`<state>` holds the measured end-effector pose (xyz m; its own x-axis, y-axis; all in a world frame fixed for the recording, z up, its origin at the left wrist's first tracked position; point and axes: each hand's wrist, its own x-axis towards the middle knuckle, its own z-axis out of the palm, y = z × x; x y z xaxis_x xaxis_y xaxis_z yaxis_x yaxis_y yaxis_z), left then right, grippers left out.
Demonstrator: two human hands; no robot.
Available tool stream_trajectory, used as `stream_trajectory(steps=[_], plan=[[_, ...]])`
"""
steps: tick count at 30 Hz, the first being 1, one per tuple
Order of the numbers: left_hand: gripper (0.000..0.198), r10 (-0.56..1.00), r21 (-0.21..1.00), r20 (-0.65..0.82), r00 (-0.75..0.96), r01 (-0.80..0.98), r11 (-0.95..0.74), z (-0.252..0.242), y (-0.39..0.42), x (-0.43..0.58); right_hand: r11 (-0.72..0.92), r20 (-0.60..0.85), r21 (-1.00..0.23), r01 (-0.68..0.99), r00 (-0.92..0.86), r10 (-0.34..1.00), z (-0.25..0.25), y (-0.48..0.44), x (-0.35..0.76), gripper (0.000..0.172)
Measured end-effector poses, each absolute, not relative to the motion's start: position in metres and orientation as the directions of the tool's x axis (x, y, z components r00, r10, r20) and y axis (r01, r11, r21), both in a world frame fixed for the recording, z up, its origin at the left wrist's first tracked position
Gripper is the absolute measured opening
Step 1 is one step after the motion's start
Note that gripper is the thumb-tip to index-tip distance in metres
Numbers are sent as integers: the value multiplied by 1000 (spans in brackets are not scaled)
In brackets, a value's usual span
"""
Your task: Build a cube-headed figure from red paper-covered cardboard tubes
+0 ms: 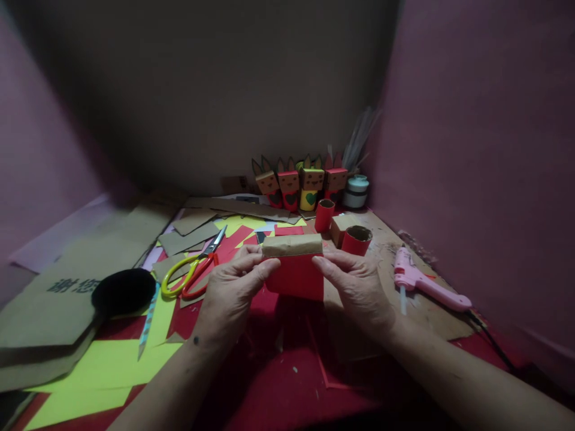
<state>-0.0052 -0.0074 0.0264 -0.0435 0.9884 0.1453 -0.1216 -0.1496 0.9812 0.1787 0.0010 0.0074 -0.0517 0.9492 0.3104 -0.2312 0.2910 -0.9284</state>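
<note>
Between my two hands is a small cardboard box (294,276), its near side covered in red paper and its top bare brown. My left hand (240,278) pinches its left end, thumb on the red face. The right hand (357,281) grips the opposite end the same way, fingers hidden behind. Just beyond stand two red cardboard tubes (324,216) and a plain brown box (342,227). Scissors (191,272) with yellow and red handles lie left of my left hand. A pink glue gun (424,284) rests right of my right hand.
Several box-headed figures with pointed ears (311,185) line the back, beside a pale blue jar (356,191) and clear glue sticks (359,140). Cardboard sheets, yellow paper (112,362), a pencil (148,323) and a black round object (123,291) cover the left. Pink walls (489,149) flank the table.
</note>
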Motion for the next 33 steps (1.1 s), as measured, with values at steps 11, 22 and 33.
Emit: stream_trajectory(steps=[11, 22, 33], plan=[[5, 944, 945, 320, -85, -42, -324, 34, -11, -4, 150, 268, -898, -414, -244, 932, 20, -1, 175, 16], [22, 974, 974, 225, -9, -36, -225, 26, -15, 2, 100, 265, -869, -485, -284, 922, 21, -7, 160, 24], [21, 965, 962, 262, 13, -80, -261, 27, -14, 0, 100, 265, -904, -416, -362, 894, 24, -5, 167, 26]])
